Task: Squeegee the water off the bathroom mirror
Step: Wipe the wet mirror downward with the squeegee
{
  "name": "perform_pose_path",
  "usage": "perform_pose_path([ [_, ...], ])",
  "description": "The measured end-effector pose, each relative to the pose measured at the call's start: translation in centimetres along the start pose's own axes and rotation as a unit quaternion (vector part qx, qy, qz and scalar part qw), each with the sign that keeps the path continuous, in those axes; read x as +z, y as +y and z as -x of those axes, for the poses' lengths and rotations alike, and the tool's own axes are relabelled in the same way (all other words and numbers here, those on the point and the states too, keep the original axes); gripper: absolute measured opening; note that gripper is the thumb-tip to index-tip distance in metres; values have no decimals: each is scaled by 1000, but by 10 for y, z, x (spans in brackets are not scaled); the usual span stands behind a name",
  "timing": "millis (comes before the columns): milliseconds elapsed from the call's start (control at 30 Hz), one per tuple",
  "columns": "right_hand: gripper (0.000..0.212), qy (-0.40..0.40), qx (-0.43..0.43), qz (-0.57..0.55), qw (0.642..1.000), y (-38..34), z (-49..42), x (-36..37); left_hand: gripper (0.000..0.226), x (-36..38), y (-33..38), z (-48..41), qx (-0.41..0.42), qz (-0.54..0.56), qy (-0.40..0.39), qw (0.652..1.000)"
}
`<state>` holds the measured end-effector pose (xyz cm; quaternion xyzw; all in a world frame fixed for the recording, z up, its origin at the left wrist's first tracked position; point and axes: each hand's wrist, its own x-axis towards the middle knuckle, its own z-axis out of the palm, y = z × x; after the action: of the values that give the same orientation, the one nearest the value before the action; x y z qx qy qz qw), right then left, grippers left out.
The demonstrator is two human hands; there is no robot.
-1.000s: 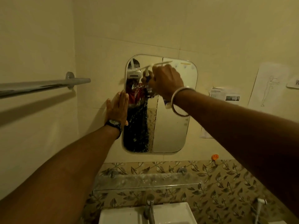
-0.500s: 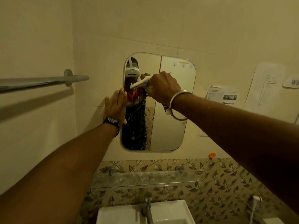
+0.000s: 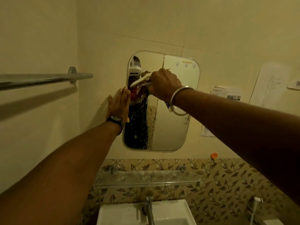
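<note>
A rounded rectangular mirror (image 3: 175,127) hangs on the tiled wall, with water drops over its dark left part. My right hand (image 3: 164,85) grips a squeegee whose white blade (image 3: 140,81) lies tilted against the upper left of the glass. The handle is mostly hidden in my fist. My left hand (image 3: 119,105) lies flat with straight fingers on the wall and the mirror's left edge. A watch sits on that wrist and a metal bangle on the right one.
A metal towel bar (image 3: 45,78) juts from the left wall. Under the mirror runs a glass shelf (image 3: 146,178), then a tap (image 3: 150,208) over a white basin (image 3: 123,215). Papers (image 3: 225,95) are stuck to the wall at the right, by an orange hook (image 3: 214,155).
My right hand has drawn the squeegee blade down from the mirror's top edge to the upper left part, tilting it. My left hand has stayed flat at the mirror's edge.
</note>
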<state>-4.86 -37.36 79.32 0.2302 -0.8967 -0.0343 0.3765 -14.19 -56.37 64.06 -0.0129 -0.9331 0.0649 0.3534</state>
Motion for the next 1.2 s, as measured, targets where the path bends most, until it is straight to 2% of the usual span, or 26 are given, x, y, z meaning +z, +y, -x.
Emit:
perform_pose_path([
  [33,10,1,-4,2,1000,1,2,-1,75,0,-1,-1,0,-3,2,1000],
  [67,11,5,-6,-1,1000,2,-1,-4,83,1,-2,-2,-3,-5,0,1000],
  [167,14,37,5,-9,999,1,-25,-20,134,2,-2,0,-11,-18,-27,999],
  [233,22,54,9,-7,998,-2,-39,-29,146,4,-2,1,-10,-30,-30,999],
  [300,25,54,1,-1,999,-5,-43,-29,147,4,-3,1,-9,-39,-28,999],
  [467,10,19,-14,21,999,-3,-19,-5,139,1,-1,1,-12,-38,-35,999],
  [533,11,12,-19,21,1000,0,-7,1,132,0,-1,2,-9,-26,-32,999],
  [600,16,4,-25,23,999,2,2,2,135,-2,-2,5,-3,-29,-23,999],
  [800,10,40,-12,15,999,0,-19,-15,134,-8,-3,11,18,-101,49,994],
  [900,12,49,-11,16,999,-4,-29,-15,143,-8,-8,10,38,-121,28,992],
  [1133,18,14,-15,-3,1000,0,15,18,142,-4,-11,10,43,-87,2,995],
  [1200,17,4,-14,1,1000,3,19,18,134,-7,-14,10,56,-70,1,996],
])
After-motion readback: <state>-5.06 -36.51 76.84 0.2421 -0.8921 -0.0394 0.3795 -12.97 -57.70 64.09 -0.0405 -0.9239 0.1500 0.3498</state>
